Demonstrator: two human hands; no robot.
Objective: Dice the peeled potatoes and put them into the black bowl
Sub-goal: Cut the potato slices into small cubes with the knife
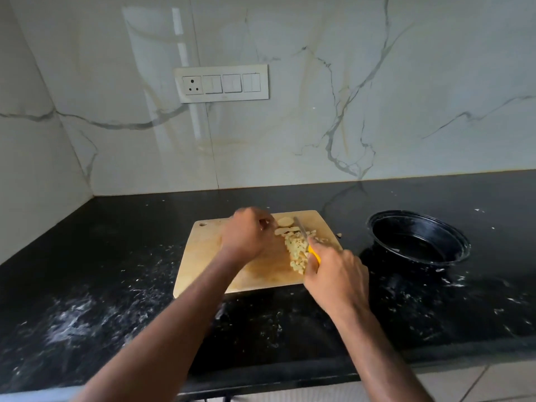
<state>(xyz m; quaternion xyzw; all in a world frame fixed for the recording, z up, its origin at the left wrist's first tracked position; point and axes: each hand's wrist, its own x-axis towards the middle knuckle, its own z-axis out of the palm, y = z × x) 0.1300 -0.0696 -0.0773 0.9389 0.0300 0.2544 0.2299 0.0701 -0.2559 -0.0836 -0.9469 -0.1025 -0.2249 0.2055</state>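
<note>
Right hand point(333, 278) grips yellow-handled knife point(308, 242), blade over pale diced potato heap point(297, 250). Left hand point(246, 235), fingers curled, pins uncut potato slices point(283, 224) on wooden cutting board point(208, 256). Advice: keep fingertips tucked, cuts even. Round black bowl point(417, 237) well right on dark surface point(87, 285), holding no dice.

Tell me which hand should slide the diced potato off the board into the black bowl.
Right, probably: the right hand holds the knife beside the diced potato, and the black bowl sits on that side.
</note>
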